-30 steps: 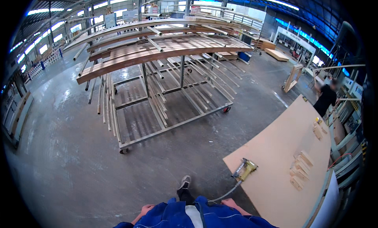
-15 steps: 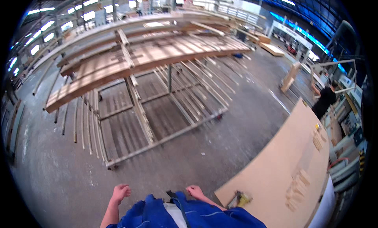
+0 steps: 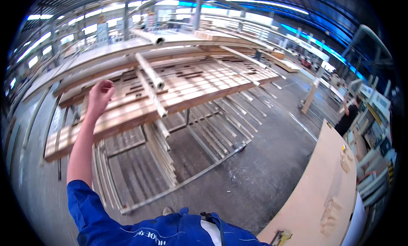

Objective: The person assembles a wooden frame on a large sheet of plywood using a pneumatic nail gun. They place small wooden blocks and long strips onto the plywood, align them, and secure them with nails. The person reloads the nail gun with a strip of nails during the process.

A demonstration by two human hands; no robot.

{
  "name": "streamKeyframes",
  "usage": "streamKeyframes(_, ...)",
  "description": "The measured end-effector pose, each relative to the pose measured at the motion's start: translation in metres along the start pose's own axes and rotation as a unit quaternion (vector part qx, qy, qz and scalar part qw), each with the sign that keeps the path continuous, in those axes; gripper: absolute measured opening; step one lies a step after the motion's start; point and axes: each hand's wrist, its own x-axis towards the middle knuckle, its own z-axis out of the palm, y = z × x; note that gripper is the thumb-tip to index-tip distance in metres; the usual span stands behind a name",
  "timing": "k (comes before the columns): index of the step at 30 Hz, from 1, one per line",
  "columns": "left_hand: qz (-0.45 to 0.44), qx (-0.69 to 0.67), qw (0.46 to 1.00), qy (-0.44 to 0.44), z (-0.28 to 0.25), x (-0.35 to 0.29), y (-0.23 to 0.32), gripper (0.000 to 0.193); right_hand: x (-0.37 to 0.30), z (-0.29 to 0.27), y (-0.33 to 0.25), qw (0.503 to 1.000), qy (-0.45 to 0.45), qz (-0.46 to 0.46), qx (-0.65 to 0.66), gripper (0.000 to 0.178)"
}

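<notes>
One left hand point(image 3: 100, 97) raised, open grip, nearing wooden boards point(image 3: 127, 114).

Long pale wooden boards point(image 3: 178, 93) flat atop wheeled metal rack point(image 3: 191, 178).
</notes>
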Motion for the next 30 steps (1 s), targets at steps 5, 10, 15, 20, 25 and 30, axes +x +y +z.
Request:
streamKeyframes(5, 0.189, 0.253, 0.946, 0.067, -0.007, 0.161, -0.108, 0.056, -0.077, 0.045, -0.008, 0.989, 0.084, 0.096, -0.073, 0.037)
streamKeyframes(10, 0.071, 0.598, 0.798, 0.034, -0.022, 0.231, -0.203, 0.053, -0.142, 0.134, -0.032, 0.975, 0.109, 0.173, -0.086, 0.038)
streamKeyframes(15, 0.145, 0.628, 0.758, 0.101, -0.016, 0.273, -0.261, 0.053, -0.136, 0.215, -0.012, 0.935, 0.163, 0.288, -0.128, 0.033)
streamKeyframes(20, 0.235, 0.518, 0.809, 0.147, 0.000, 0.298, -0.275, 0.043, -0.130, 0.201, 0.013, 0.937, 0.181, 0.288, -0.080, 0.030)
streamKeyframes(25, 0.269, 0.458, 0.843, 0.090, -0.005, 0.233, -0.167, 0.032, -0.136, 0.125, -0.030, 0.965, 0.134, 0.210, -0.087, 0.034)
streamKeyframes(30, 0.183, 0.494, 0.850, -0.010, 0.000, 0.160, -0.050, 0.033, -0.098, 0.104, -0.054, 0.987, 0.106, 0.107, -0.049, 0.039)
